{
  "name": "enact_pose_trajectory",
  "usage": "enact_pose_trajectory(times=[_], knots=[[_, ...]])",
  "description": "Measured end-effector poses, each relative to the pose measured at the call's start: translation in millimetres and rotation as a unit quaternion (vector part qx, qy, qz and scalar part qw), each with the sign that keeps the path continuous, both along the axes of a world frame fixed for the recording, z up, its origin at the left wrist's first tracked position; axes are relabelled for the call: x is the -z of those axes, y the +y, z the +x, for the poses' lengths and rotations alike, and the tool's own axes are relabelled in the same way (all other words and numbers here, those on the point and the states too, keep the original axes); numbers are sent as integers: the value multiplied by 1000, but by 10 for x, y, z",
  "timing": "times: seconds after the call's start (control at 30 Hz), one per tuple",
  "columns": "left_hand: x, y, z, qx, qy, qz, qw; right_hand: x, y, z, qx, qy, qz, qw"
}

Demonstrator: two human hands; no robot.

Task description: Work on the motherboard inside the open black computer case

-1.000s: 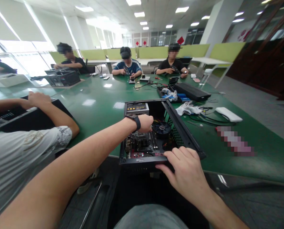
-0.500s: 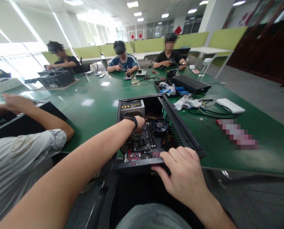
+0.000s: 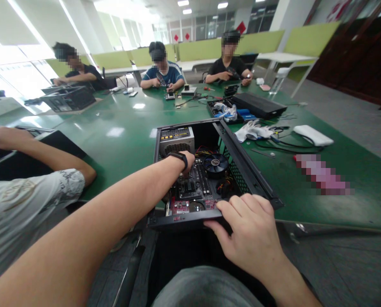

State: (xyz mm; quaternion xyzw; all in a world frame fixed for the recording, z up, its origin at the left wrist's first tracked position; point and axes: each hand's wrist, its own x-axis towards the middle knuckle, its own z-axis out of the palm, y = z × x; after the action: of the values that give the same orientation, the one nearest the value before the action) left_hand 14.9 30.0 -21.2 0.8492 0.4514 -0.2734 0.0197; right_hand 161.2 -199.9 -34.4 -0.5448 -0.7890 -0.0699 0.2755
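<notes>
An uncovered black computer case (image 3: 259, 181) lies at the table's near edge, its front part sticking out over my lap. My right hand (image 3: 246, 221) grips its near rim, thumb below and fingers over the top. My left hand (image 3: 188, 162), with a black band on the wrist, reaches down into the case beside the power supply (image 3: 177, 138); its fingers are hidden, so what it touches cannot be made out. Near it are the motherboard (image 3: 193, 181), a round black fan (image 3: 215, 163) and coloured wires (image 3: 203, 152). A red circuit board (image 3: 180, 206) sits by the near rim.
Crumpled gloves (image 3: 254, 131), cables (image 3: 286, 147), a white pouch (image 3: 313, 134) and a black tray of tools (image 3: 214, 108) lie right of the case on the green table (image 3: 123, 149). A co-worker's arm (image 3: 56, 155) is at left, over another case. Several people sit opposite.
The view has tilted slightly downward. My left hand stays inside the case and my right hand keeps its hold on the rim. The co-worker's hand at left has moved lower and further left.
</notes>
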Motion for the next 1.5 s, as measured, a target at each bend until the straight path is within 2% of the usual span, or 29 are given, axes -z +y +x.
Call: enact_pose_trajectory(times=[0.37, 0.8, 1.5], knots=[[-23, -24, 28, -4, 47, 5, 999, -14, 7, 0, 0, -9, 5, 1000], [23, 21, 9, -18, 26, 8, 999, -8, -1, 3, -1, -9, 5, 1000], [-53, -96, 60, -17, 23, -10, 1000, -5, 4, 1, 1, -22, 8, 1000]])
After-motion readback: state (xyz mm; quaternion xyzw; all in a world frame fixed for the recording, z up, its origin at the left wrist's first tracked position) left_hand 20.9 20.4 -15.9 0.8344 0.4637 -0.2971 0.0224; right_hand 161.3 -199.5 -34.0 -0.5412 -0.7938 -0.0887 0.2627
